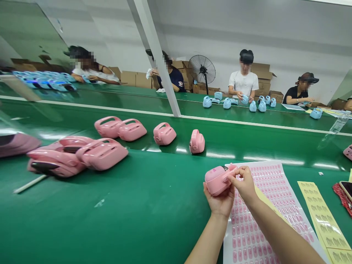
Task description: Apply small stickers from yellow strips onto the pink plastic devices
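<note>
My left hand cups a small pink plastic device with a carry handle from below, its fingers wrapped round the base. A lighter pink patch shows on the face of that device. At its right side, by the handle, my right hand is closed, thumb and fingers pinching there; whether a small piece lies between them is hidden. Under my forearms lies a white sheet with rows of glossy pink oval stickers. A yellow strip partly shows beneath my right forearm.
Several pink devices stand on the green table to the left. A yellow sticker sheet and a phone lie at right. Across a white divider, several people handle blue devices. A clear bottle stands far right.
</note>
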{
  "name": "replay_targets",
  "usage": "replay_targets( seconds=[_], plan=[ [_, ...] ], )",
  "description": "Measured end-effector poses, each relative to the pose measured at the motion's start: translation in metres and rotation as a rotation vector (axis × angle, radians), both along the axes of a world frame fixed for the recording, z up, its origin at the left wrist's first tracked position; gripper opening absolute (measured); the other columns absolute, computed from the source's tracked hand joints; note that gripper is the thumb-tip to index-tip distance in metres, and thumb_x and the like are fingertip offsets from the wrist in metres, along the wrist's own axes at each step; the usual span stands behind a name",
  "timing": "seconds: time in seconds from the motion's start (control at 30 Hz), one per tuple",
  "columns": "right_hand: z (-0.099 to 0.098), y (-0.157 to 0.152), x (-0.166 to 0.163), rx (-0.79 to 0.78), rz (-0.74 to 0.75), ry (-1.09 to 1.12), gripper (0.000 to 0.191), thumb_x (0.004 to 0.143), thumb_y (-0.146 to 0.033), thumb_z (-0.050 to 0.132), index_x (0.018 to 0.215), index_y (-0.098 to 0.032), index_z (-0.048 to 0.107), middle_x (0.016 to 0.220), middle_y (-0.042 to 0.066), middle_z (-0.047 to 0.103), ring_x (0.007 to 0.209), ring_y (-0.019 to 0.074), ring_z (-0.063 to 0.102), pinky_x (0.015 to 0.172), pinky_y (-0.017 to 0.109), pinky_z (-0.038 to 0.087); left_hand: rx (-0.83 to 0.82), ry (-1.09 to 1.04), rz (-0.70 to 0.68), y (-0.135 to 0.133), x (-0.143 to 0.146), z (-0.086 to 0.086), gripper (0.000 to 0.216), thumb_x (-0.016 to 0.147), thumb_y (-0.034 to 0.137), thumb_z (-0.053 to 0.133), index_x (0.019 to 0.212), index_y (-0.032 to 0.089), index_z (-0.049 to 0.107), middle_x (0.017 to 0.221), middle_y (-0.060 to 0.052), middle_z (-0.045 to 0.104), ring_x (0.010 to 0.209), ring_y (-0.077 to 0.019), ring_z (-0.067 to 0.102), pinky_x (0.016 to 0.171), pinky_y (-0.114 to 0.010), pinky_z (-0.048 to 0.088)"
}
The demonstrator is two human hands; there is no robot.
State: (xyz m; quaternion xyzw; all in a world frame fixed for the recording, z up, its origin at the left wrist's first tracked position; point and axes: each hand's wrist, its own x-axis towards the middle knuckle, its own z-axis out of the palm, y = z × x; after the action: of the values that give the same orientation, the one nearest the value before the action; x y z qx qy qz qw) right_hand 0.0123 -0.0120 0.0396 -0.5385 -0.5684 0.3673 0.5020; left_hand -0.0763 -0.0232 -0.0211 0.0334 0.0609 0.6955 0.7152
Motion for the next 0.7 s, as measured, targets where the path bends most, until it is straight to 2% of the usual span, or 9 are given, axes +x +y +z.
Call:
replay_targets(
  seconds=[0.33,0.7],
  plan=[
    [0.015,0.004,0.008,-0.09,0.138,-0.008,0.009,0.058,-0.028,0.072,0.057,-0.021,0.066,0.079,0.003,0.054,0.086,0.0216,0.05,0.077,0.033,0.038,-0.01,-0.013,0.024,0.0,0.0,0.003,0.052,0.073,0.048,0.049,0.116,0.018,0.049,0.097,-0.01,0.066,0.083,-0.0206,0.064,0.076,-0.031,0.051],
    [0.012,0.001,0.004,-0.031,0.071,-0.053,0.004,0.059,-0.021,0.07,0.059,-0.021,0.067,0.08,0.004,0.05,0.087,0.0222,0.048,0.081,0.035,0.037,-0.142,-0.07,0.013,-0.005,0.002,0.017,0.048,0.076,0.05,0.043,0.103,0.012,0.056,0.093,-0.013,0.067,0.078,-0.0175,0.065,0.071,-0.026,0.053]
  ],
)
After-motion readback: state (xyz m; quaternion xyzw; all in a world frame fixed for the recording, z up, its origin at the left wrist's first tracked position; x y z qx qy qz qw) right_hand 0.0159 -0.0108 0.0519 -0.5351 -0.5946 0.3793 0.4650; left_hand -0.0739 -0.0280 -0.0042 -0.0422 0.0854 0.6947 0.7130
